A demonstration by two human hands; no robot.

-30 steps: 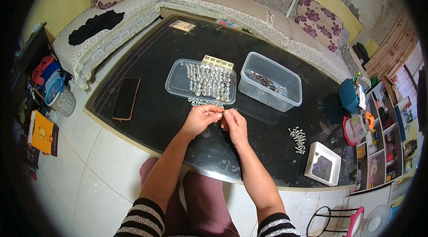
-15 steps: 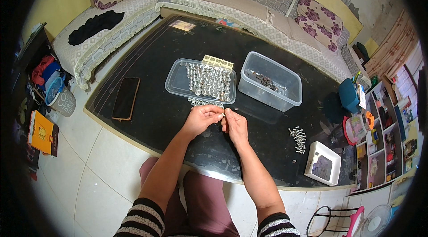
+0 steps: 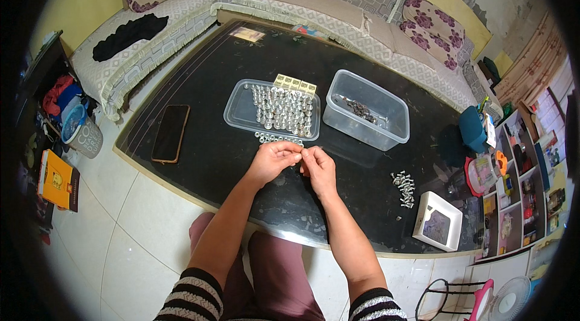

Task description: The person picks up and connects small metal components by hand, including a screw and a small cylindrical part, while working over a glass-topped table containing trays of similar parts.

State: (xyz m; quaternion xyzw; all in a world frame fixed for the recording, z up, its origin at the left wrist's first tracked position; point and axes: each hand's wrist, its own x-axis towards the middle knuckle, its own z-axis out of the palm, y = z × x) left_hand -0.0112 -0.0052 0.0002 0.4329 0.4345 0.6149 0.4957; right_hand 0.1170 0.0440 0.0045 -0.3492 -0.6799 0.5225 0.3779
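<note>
While left hand (image 3: 272, 161), right hand (image 3: 319, 171) pinch fingertips (image 3: 293, 156) together, held item unclear, tabletop (image 3: 284, 203) bare toward near edge (image 3: 163, 178).

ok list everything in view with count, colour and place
table: 1, black, centre
lid: 1, clear, on table
metal pieces: dozens, silver, on lid
rings: several, silver, at lid's near edge
block row: 1, cream, lid's far edge
tub: 1, clear, right of lid
small parts: many, dark and silver, in tub
bolts: pile, silver, table's right
box: 1, white, table's near right
phone: 1, black, table's left
sofa: 1, pale, beyond table
cushions: several, mostly floral, on sofa
cloth: 1, black, on sofa
bin: 1, grey, far left
shelf: 1, white, far right
fan: 1, white, lower right
hands: 2, bare, before lid, fingertips together
</note>
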